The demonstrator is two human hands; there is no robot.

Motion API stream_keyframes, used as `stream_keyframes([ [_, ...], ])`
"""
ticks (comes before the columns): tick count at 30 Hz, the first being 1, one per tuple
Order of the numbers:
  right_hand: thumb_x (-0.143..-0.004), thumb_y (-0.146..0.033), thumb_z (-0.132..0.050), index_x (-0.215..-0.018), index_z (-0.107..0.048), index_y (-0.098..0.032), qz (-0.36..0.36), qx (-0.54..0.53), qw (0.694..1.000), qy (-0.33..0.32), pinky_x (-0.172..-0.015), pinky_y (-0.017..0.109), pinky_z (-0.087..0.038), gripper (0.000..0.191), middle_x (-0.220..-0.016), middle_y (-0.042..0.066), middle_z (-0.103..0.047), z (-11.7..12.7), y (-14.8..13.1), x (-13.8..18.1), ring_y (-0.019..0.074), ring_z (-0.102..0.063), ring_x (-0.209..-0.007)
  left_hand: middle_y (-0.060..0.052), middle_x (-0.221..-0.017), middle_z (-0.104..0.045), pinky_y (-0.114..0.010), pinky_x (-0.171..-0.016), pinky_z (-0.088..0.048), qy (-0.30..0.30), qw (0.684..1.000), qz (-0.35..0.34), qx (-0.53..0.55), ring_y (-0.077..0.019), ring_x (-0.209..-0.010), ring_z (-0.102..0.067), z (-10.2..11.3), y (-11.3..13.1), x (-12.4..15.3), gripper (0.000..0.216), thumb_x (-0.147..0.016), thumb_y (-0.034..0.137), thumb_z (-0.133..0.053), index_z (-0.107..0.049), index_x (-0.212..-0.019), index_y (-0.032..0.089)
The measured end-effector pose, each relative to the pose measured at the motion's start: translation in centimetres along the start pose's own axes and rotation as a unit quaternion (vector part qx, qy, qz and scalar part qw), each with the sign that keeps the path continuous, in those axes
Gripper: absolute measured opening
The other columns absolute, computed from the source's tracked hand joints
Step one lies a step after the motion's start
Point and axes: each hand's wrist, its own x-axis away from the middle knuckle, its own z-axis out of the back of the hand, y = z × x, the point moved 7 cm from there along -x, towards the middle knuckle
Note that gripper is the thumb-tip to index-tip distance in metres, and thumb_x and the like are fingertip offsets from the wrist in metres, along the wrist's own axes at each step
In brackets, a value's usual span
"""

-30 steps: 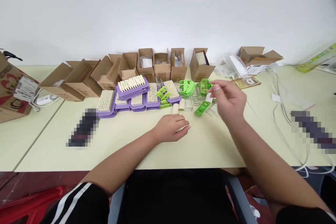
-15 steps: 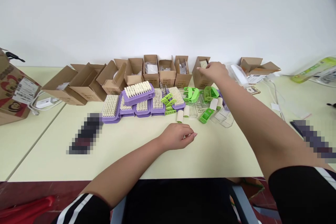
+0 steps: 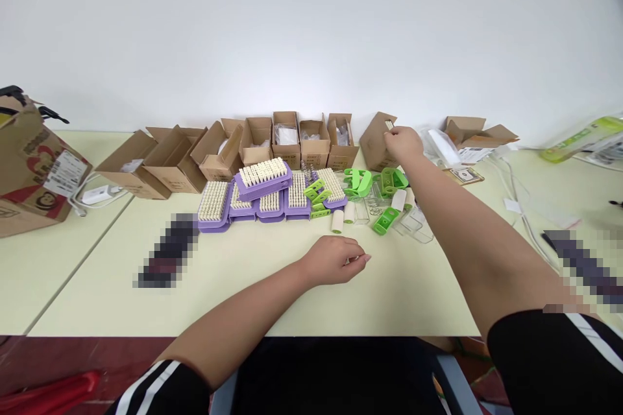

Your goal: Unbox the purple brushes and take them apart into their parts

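My right hand [image 3: 403,141] reaches far across the table and grips the top of a small cardboard box [image 3: 376,142] that holds a brush; the box is tilted toward me. My left hand [image 3: 337,259] rests on the table near the front, its fingers curled around something small that I cannot make out. Between the hands lie purple brushes with cream bristles [image 3: 263,188], green plastic parts [image 3: 384,198], cream rollers [image 3: 337,220] and clear plastic pieces [image 3: 413,225].
A row of open cardboard boxes [image 3: 287,139] lines the back of the pale table [image 3: 243,292]. A big printed carton [image 3: 34,168] stands at far left. Another open box [image 3: 477,133], plastic bags and white cables [image 3: 520,207] lie at right. Blurred dark objects [image 3: 168,253] lie on each side.
My right hand left the green parts, reached to the back box and tipped it toward me. The left hand stayed resting in place.
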Motion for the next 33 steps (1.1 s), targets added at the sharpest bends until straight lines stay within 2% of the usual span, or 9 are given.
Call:
stream_keyframes([
  [5,-0.102,-0.035,-0.054,-0.099,-0.075,-0.019,0.008,-0.073,0.996,0.046,-0.082,0.038,-0.05,0.027,-0.105,0.012,-0.078,3.3,0.8,0.4,0.0256,-0.065,-0.093,-0.003,-0.075,-0.067,-0.03,-0.067,-0.042,0.001,1.0,0.001,0.003,-0.0159,-0.07,-0.06,0.1,0.1,-0.1,0.048,-0.113,0.043,-0.049,-0.065,-0.074,0.02],
  [10,-0.103,-0.041,-0.058,-0.094,-0.075,-0.012,0.055,-0.239,0.962,0.122,-0.082,0.037,-0.048,0.035,-0.088,0.005,-0.07,8.7,-0.1,2.6,0.0187,-0.063,-0.086,-0.003,-0.072,-0.064,-0.029,-0.066,-0.04,0.015,1.0,-0.005,0.01,-0.016,-0.068,-0.059,0.3,0.2,-0.1,0.048,-0.112,0.043,-0.049,-0.065,-0.072,0.02],
  [15,-0.107,-0.042,-0.065,-0.101,-0.08,-0.023,0.159,-0.348,0.91,0.157,-0.096,0.047,-0.058,0.025,-0.101,0.007,-0.078,14.1,-2.2,10.7,0.0284,-0.073,-0.1,-0.006,-0.08,-0.07,-0.031,-0.073,-0.049,0.073,0.99,-0.008,0.12,-0.0182,-0.076,-0.065,1.4,0.0,0.0,0.047,-0.113,0.05,-0.051,-0.076,-0.087,0.02],
  [18,-0.107,-0.036,-0.07,-0.113,-0.084,-0.027,0.213,-0.396,0.883,0.135,-0.115,0.049,-0.055,0.017,-0.136,0.006,-0.08,15.3,-3.2,17.9,0.0301,-0.072,-0.129,-0.011,-0.107,-0.075,-0.034,-0.084,-0.058,0.148,0.956,0.0,0.253,-0.0214,-0.091,-0.07,2.5,-0.6,0.1,0.048,-0.11,0.06,-0.058,-0.076,-0.129,0.02],
  [20,-0.107,-0.034,-0.071,-0.112,-0.085,-0.027,0.232,-0.411,0.872,0.133,-0.116,0.051,-0.056,0.016,-0.137,0.007,-0.081,14.7,-3.4,22.5,0.031,-0.074,-0.131,-0.017,-0.137,-0.07,-0.04,-0.094,-0.061,0.206,0.918,-0.003,0.339,-0.0262,-0.112,-0.072,3.2,-1.0,0.4,0.07,-0.106,0.069,-0.061,-0.057,-0.16,0.024],
  [23,-0.108,-0.03,-0.071,-0.11,-0.085,-0.03,0.271,-0.426,0.861,0.055,-0.113,0.054,-0.061,0.015,-0.14,0.005,-0.081,11.1,-4.0,27.9,0.0314,-0.076,-0.131,-0.02,-0.166,-0.054,-0.052,-0.12,-0.053,0.277,0.874,0.012,0.399,-0.0361,-0.148,-0.059,4.0,-2.2,0.9,0.087,-0.103,0.078,-0.06,-0.044,-0.169,0.024],
  [26,-0.106,-0.023,-0.069,-0.125,-0.081,-0.033,0.369,-0.418,0.829,0.054,-0.124,0.061,-0.055,0.025,-0.148,0.005,-0.078,7.6,-4.3,31.4,0.0338,-0.071,-0.142,-0.019,-0.164,-0.059,-0.055,-0.135,-0.038,0.335,0.85,0.054,0.404,-0.0389,-0.159,-0.05,4.5,-4.2,1.8,0.084,-0.101,0.082,-0.058,-0.058,-0.158,0.02],
  [29,-0.107,-0.031,-0.066,-0.129,-0.076,-0.036,0.416,-0.401,0.809,0.111,-0.121,0.065,-0.057,0.025,-0.157,0.006,-0.071,5.7,-3.5,32.2,0.0364,-0.068,-0.146,-0.019,-0.155,-0.067,-0.057,-0.131,-0.044,0.355,0.833,0.084,0.416,-0.0407,-0.153,-0.057,4.6,-5.9,2.3,0.088,-0.094,0.085,-0.066,-0.062,-0.153,0.02],
  [33,-0.11,-0.056,-0.058,-0.124,-0.077,-0.035,0.443,-0.398,0.797,0.097,-0.105,0.065,-0.064,0.031,-0.148,0.011,-0.074,5.3,-2.6,31.4,0.0396,-0.073,-0.133,-0.018,-0.151,-0.071,-0.058,-0.125,-0.051,0.319,0.819,0.096,0.468,-0.0413,-0.146,-0.064,4.8,-6.4,1.9,0.086,-0.091,0.083,-0.072,-0.064,-0.15,0.02],
])
